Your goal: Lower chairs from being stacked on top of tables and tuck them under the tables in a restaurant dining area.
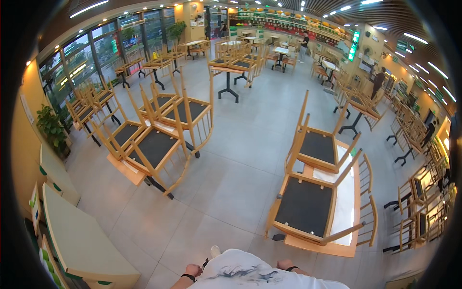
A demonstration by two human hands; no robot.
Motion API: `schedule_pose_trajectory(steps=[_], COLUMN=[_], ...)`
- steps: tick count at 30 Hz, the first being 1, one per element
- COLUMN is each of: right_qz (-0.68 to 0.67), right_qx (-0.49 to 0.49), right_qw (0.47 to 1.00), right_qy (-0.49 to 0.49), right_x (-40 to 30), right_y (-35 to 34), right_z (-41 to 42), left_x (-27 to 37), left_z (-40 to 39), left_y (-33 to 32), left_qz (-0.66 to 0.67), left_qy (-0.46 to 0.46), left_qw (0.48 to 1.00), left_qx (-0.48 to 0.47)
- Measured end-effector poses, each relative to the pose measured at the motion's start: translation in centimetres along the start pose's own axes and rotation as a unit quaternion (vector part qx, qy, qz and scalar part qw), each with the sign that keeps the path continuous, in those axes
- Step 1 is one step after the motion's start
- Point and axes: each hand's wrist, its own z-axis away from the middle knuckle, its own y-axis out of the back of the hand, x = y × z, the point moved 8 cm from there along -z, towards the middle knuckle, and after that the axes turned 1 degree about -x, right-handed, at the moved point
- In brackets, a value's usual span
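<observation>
My left hand, with a dark band at the wrist, hangs beside the white shirt at the bottom; a small dark thing shows by its fingers, and whether the hand holds it I cannot tell. On the shirt's other side, my right hand is partly hidden by the cloth and also has a dark wristband. Nearest to it is a wooden table bearing upside-down wooden chairs with black seat undersides, one of them a near chair. Further left, another table carries several upturned chairs.
Pale cabinets stand at the lower left, near a potted plant. Grey tiled floor lies between the tables. More tables with upturned chairs line both sides. One person stands at the back, another at the right.
</observation>
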Motion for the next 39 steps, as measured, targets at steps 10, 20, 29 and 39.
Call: schedule_pose_trajectory(steps=[10, 20, 29, 39], right_qz=[-0.354, -0.239, -0.356, -0.383], right_qx=[0.041, 0.056, 0.072, 0.118], right_qw=[0.930, 0.950, 0.918, 0.907], right_qy=[-0.090, -0.192, -0.157, -0.126], right_x=[4.7, 11.7, 3.3, -1.3], right_y=[0.9, -3.8, -2.5, 1.2], right_z=[1.9, 4.6, 5.6, 1.1], left_x=[-1.3, 7.9, 13.9, 17.3], left_z=[1.0, -1.8, -3.2, 4.4], left_y=[-6.2, -10.9, -8.7, -2.9], left_qz=[-0.031, -0.595, -0.629, -0.385], left_qy=[-0.035, -0.250, -0.267, -0.291], left_qw=[0.999, 0.762, 0.729, 0.876], left_qx=[-0.005, -0.043, -0.045, 0.000])
